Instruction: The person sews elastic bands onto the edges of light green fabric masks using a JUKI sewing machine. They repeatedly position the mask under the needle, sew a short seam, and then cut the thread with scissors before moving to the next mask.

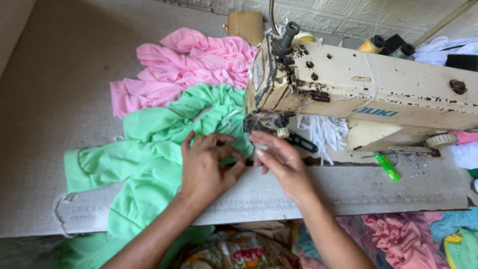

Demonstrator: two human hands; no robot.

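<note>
Left hand [206, 167] is pinching the green garment [149, 159], right hand [281, 162] is pinching it under the sewing machine [358, 94] needle; stitching looks barely started.

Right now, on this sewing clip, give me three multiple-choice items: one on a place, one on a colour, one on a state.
1. Where does the pink cloth lie?
A. Beyond the green cloth
B. Under the machine
C. On the floor

2. What colour is the lighter on the table?
A. Red
B. Green
C. Blue

3. What is the left hand doing?
A. Resting flat and empty
B. Pinching green cloth
C. Holding scissors

Answers: 1 A, it sits farther up the table; 2 B, bright green beside the sewing machine; 3 B, fingers gather cloth near the right hand.
</note>
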